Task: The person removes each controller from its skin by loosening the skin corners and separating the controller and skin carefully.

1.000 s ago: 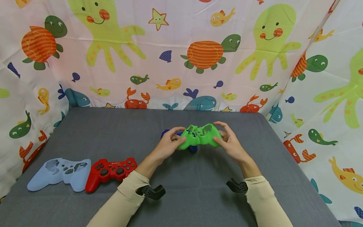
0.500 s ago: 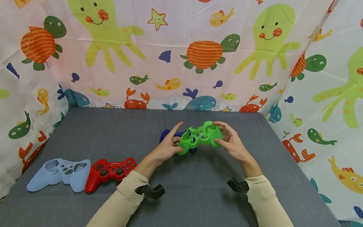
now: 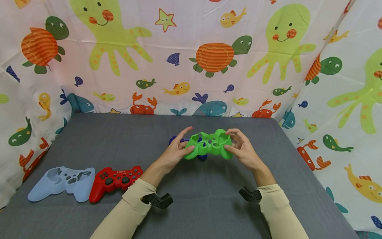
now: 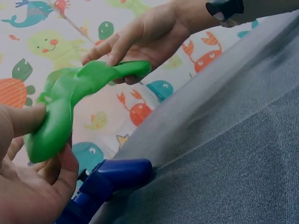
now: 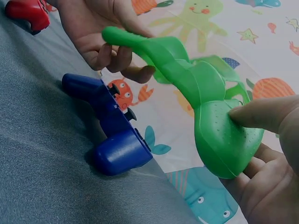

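Note:
A green silicone game controller cover [image 3: 212, 149] is held up off the table between both hands, roughly level in the head view, with its hollow and cutouts showing. My left hand [image 3: 173, 152] pinches its left grip between thumb and fingers, the index finger raised away. On the other grip, my right hand [image 3: 246, 152] has its thumb in front and fingers behind. Beneath and behind the cover, a blue game controller [image 5: 112, 121] lies on the table, apart from it. The cover hides much of this controller in the head view.
Toward the left of the grey-covered table [image 3: 209, 205] lie a red game controller [image 3: 116, 181] and a light blue controller cover [image 3: 67, 182], close side by side. Cloth curtains [image 3: 179, 39] printed with sea animals stand along the back and sides.
The green cover has turned in the hands; its right end tilted up half a second ago and is level now. My left index finger has lifted off it. The controllers on the table stay put.

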A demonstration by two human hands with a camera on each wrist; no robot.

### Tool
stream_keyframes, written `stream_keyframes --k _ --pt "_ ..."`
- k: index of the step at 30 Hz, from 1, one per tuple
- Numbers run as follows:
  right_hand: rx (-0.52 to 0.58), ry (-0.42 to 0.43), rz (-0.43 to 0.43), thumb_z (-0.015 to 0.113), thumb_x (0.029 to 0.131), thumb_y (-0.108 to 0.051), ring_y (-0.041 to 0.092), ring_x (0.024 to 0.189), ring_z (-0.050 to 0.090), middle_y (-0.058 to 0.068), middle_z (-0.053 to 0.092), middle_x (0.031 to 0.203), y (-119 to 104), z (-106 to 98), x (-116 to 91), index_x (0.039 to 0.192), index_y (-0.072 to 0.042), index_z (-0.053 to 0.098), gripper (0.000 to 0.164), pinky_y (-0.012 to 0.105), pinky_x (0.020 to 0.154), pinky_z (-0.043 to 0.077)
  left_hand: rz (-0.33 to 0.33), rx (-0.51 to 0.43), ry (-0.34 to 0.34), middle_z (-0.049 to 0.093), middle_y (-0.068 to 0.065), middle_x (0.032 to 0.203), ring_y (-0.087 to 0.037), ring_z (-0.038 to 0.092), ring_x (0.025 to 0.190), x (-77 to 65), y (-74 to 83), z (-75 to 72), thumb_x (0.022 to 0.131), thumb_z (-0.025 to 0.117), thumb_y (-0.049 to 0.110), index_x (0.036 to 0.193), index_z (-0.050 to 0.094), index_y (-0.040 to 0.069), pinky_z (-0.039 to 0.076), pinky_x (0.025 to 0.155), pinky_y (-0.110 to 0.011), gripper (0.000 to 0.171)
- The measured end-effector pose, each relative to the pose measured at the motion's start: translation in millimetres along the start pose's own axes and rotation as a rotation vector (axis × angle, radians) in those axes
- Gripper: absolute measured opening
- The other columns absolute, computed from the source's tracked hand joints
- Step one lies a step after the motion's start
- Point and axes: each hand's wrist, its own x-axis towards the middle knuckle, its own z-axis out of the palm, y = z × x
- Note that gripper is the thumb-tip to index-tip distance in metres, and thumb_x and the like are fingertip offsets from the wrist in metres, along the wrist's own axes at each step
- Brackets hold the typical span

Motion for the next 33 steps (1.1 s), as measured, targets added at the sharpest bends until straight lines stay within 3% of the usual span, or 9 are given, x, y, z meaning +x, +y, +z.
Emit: stream_keyframes --k 6,9,12,16,21,24,28,31,33 --pt "-0.031 -0.018 0.011 0.057 0.099 0.003 0.01 0.104 0.069 0.007 0.05 0.137 0.2 1.1 2.1 0.142 -0.001 0.042 0.045 0.025 0.079 0.059 0.014 -0.012 -0.01 0.052 -0.02 0.14 -0.018 0.056 0.11 0.0 0.3 -3.4 0.094 0.058 -0.011 0.159 0.025 0.038 0.046 0.088 -0.031 0.088" --pt "-0.041 -0.032 0.009 0.056 0.1 0.003 0.009 0.102 0.07 0.004 0.05 0.138 0.8 1.7 2.6 0.143 0.001 0.041 0.047 0.025 0.078 0.06 0.01 0.025 -0.06 0.034 -0.012 0.159 -0.024 0.045 0.131 -1.3 1.3 -4.9 0.095 0.059 -0.005 0.158 0.026 0.043 0.04 0.098 -0.038 0.085" --pt "-0.045 -0.034 0.003 0.056 0.099 0.004 0.009 0.1 0.071 0.001 0.051 0.137 0.9 1.7 2.4 0.144 0.003 0.041 0.047 0.025 0.076 0.06 0.001 0.062 -0.097 0.033 -0.008 0.159 -0.024 0.041 0.136 -2.9 2.8 -5.6 0.102 0.058 0.011 0.157 0.027 0.044 0.036 0.103 -0.042 0.071" --pt "-0.054 -0.031 0.008 0.057 0.099 0.004 0.009 0.098 0.072 -0.001 0.051 0.137 -0.4 0.5 1.8 0.145 0.005 0.04 0.049 0.026 0.074 0.06 0.001 0.101 -0.098 0.047 -0.011 0.145 -0.019 0.05 0.118 -4.0 3.4 -6.5 0.105 0.055 0.02 0.157 0.03 0.042 0.041 0.094 -0.037 0.061" --pt "-0.085 -0.009 0.023 0.058 0.099 0.003 0.01 0.092 0.072 0.004 0.051 0.136 -2.0 -1.7 1.0 0.145 0.004 0.042 0.049 0.025 0.073 0.06 0.035 0.227 -0.03 0.054 -0.02 0.145 -0.026 0.064 0.122 -4.5 3.6 -9.7 0.101 0.061 0.008 0.157 0.035 0.029 0.054 0.095 -0.035 0.066" --pt "-0.114 -0.013 0.023 0.058 0.098 0.004 0.01 0.087 0.072 0.011 0.049 0.138 -2.1 -1.6 1.4 0.144 0.005 0.044 0.048 0.025 0.07 0.06 0.061 0.329 0.011 0.056 -0.026 0.141 -0.028 0.071 0.105 -4.8 4.4 -12.0 0.097 0.065 0.002 0.157 0.037 0.02 0.056 0.088 -0.036 0.069" --pt "-0.145 -0.034 0.02 0.059 0.097 0.007 0.01 0.086 0.074 0.02 0.045 0.143 -3.0 2.0 3.0 0.143 0.006 0.047 0.048 0.025 0.068 0.06 0.05 0.492 0.052 0.058 -0.024 0.134 -0.015 0.058 0.074 -4.8 6.6 -12.7 0.094 0.068 -0.001 0.154 0.043 0.014 0.05 0.071 -0.028 0.067" --pt "-0.156 -0.04 0.021 0.06 0.096 0.008 0.009 0.09 0.074 0.023 0.044 0.147 -5.4 5.5 3.2 0.143 0.005 0.048 0.048 0.026 0.069 0.061 0.022 0.59 0.06 0.06 -0.02 0.126 -0.015 0.052 0.075 -4.7 7.7 -11.7 0.093 0.069 0.0 0.149 0.05 0.011 0.047 0.068 -0.026 0.06" --pt "-0.163 -0.034 0.021 0.06 0.096 0.009 0.008 0.092 0.074 0.024 0.044 0.148 -7.3 7.1 2.6 0.142 0.005 0.049 0.048 0.026 0.069 0.061 0.008 0.62 0.06 0.06 -0.018 0.124 -0.016 0.057 0.082 -4.6 8.1 -11.2 0.094 0.069 0.002 0.144 0.055 0.01 0.05 0.07 -0.027 0.053"
